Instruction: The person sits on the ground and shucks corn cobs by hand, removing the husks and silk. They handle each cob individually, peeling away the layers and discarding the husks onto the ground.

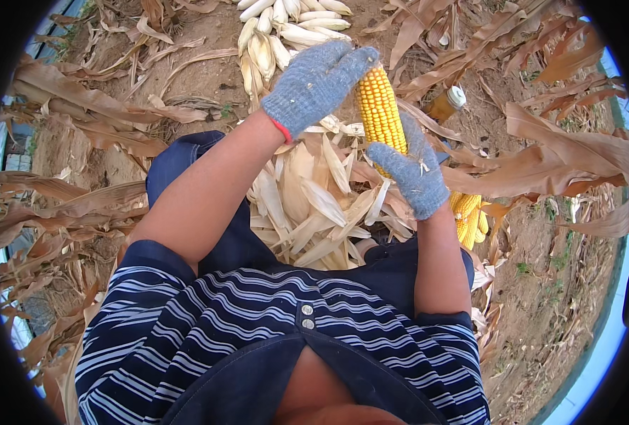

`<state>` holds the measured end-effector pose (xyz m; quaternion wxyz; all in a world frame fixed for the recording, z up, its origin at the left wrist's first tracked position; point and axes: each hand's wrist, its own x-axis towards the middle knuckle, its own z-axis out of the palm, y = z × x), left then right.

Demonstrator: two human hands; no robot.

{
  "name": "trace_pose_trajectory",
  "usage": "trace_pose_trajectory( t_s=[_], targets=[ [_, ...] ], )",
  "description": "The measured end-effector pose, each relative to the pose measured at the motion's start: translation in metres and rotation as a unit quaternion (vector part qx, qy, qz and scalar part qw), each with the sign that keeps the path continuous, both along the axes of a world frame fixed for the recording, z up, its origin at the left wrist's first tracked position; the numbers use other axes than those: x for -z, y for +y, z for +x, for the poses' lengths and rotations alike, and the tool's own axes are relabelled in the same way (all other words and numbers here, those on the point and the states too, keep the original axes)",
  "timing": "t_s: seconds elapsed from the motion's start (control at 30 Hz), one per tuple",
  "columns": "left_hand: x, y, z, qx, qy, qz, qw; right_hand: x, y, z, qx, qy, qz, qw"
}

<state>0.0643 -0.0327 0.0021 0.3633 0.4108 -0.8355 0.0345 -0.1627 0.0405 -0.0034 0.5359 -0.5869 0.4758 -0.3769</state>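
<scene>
A husked ear of yellow corn [381,109] is tilted in front of me, its kernels bare along the visible side. My right hand [418,170], in a grey knit glove, grips its lower end with the thumb across the front. The gloved fingertips of my left hand [317,79] close over the ear's upper tip and hide it. Below both hands, a heap of pale, dry corn husks [314,207] lies between my legs.
Ears still in pale husks [293,26] are piled on the soil ahead. Bare yellow ears [468,218] lie beside my right forearm. A white-lidded bottle [447,103] sits beyond my right hand. Dry corn stalks and leaves [564,151] flank both sides.
</scene>
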Motion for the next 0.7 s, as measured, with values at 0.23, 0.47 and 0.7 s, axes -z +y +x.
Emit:
trace_pose_trajectory(
  t_s=[0.23, 0.47, 0.7],
  targets=[
    [0.007, -0.003, -0.011, 0.057, 0.088, -0.021, 0.994, -0.003, 0.004, -0.006, -0.017, -0.088, 0.064, 0.994],
    [0.006, 0.003, -0.022, 0.007, 0.102, -0.121, 0.987, -0.005, 0.0, -0.006, -0.039, -0.202, 0.113, 0.972],
    [0.0, -0.006, -0.01, -0.031, 0.065, -0.135, 0.988, -0.011, 0.006, -0.001, -0.024, -0.108, 0.088, 0.99]
  ],
)
